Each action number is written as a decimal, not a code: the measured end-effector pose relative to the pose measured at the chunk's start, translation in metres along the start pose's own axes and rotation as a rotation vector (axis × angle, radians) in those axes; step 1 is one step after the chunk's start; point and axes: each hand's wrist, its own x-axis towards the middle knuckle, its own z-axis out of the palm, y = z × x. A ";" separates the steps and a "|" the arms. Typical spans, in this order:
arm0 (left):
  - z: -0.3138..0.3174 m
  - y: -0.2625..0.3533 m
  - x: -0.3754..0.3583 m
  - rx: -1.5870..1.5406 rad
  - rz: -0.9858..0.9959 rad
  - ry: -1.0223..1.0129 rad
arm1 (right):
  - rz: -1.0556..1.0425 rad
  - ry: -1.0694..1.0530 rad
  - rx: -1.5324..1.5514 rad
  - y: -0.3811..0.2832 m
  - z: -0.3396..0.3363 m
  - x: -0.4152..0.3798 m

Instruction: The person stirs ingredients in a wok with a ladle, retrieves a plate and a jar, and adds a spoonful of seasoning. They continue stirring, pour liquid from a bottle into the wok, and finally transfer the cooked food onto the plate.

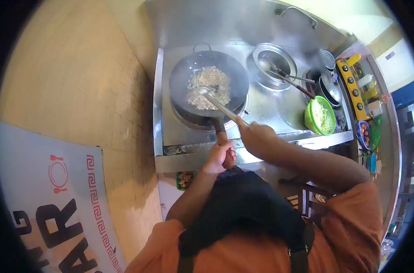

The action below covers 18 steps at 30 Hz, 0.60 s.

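Note:
A large dark wok point(179, 82) stands over the burner on the left of the steel stove. Its wooden handle point(221, 136) points toward me, and my left hand point(219, 158) is wrapped round it. My right hand point(257, 138) grips the shaft of a long metal ladle point(221, 107), whose bowl rests in the chopped, pale brown food point(216, 79) inside the wok. The ladle's shaft slants from the food down to my right fingers.
Right of the wok, a steel pot point(292, 64) holds utensils. A green bowl point(311, 119) of shredded pale vegetable sits at the stove's right. Beyond are a lidded pan point(331, 88), a yellow unit point(352, 93) with black knobs, and a basket of eggs point(364, 132). A wall borders the left.

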 end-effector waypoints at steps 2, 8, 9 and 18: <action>0.031 0.012 -0.027 -0.073 -0.010 0.020 | 0.087 -0.050 -0.123 0.016 0.002 -0.021; 0.064 0.003 -0.039 -0.073 0.007 0.044 | 0.116 -0.090 0.272 0.063 -0.052 -0.031; 0.058 0.007 -0.032 -0.067 0.034 -0.001 | 0.129 -0.170 0.399 0.060 -0.069 -0.041; 0.021 0.005 -0.009 -0.041 0.065 -0.041 | 0.155 0.003 0.005 0.069 0.005 -0.015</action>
